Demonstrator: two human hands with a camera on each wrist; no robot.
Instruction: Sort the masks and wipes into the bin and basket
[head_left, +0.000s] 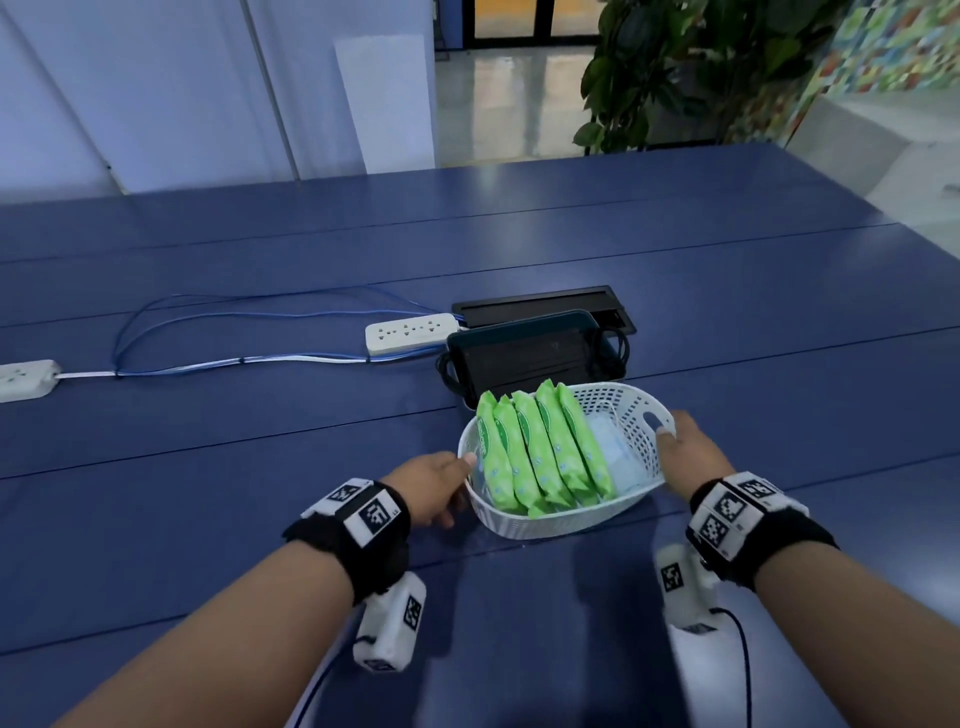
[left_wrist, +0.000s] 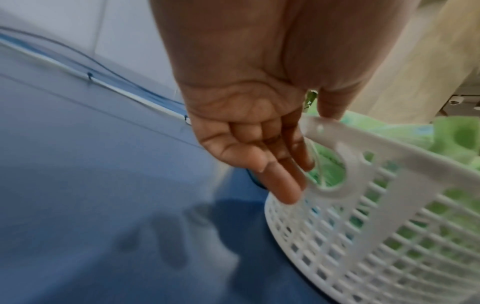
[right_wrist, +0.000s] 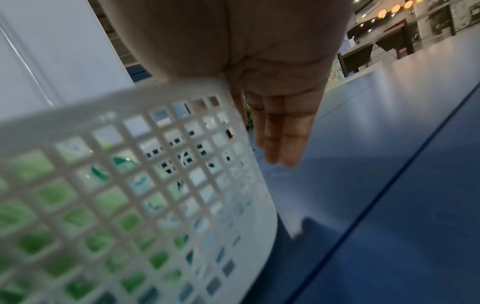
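A white slotted basket (head_left: 566, 525) sits on the blue table (head_left: 208, 467) and holds several green wipe packs (head_left: 540, 452) standing in a row, with a pale blue mask (head_left: 618, 457) beside them. Behind it a dark bin (head_left: 519, 338) holds black masks (head_left: 530, 369). My left hand (head_left: 436, 488) is at the basket's left handle (left_wrist: 337, 144), thumb on the rim, fingers (left_wrist: 280, 174) straight along the outside. My right hand (head_left: 691, 452) is at the right handle, thumb on the rim, fingers (right_wrist: 283, 133) straight beside the basket wall (right_wrist: 155, 185).
A white power strip (head_left: 410, 332) and blue cables (head_left: 234, 358) lie left of the bin, and another strip (head_left: 26, 379) lies at the far left edge. A black desk cable box (head_left: 540, 304) sits behind the bin. A plant (head_left: 675, 67) stands past the table's far edge.
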